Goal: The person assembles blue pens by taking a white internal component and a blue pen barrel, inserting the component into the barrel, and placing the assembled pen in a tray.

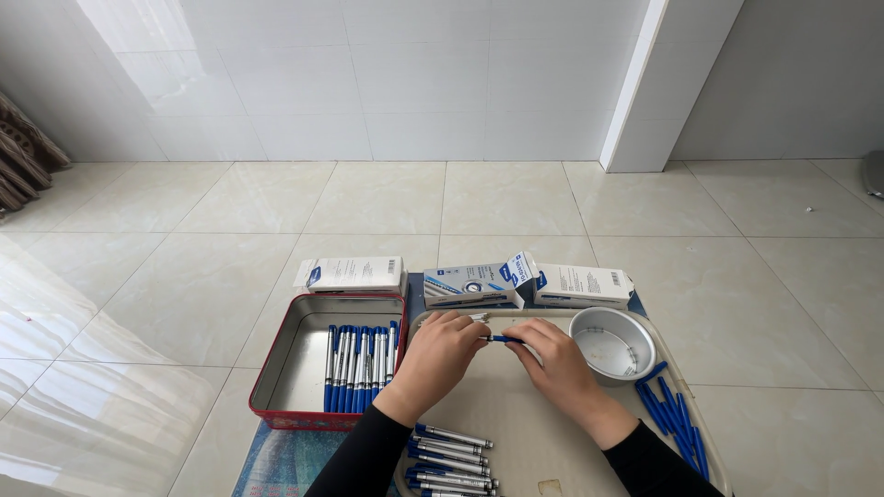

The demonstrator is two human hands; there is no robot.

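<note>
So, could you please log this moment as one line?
left hand: holds pen part | right hand: holds blue pen | red tin: pens | metal bowl: beside

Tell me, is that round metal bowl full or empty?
Empty, as far as shows: the metal bowl stands upright beside the right hand, its bare shiny bottom visible.

Large glossy cream floor tiles [368, 198] reflect daylight at the left. White tiled wall [368, 74] behind, a white pillar [645, 92] at right, grey wall [792, 74] beyond. Dark object [23, 152], perhaps wicker, far left.
</note>
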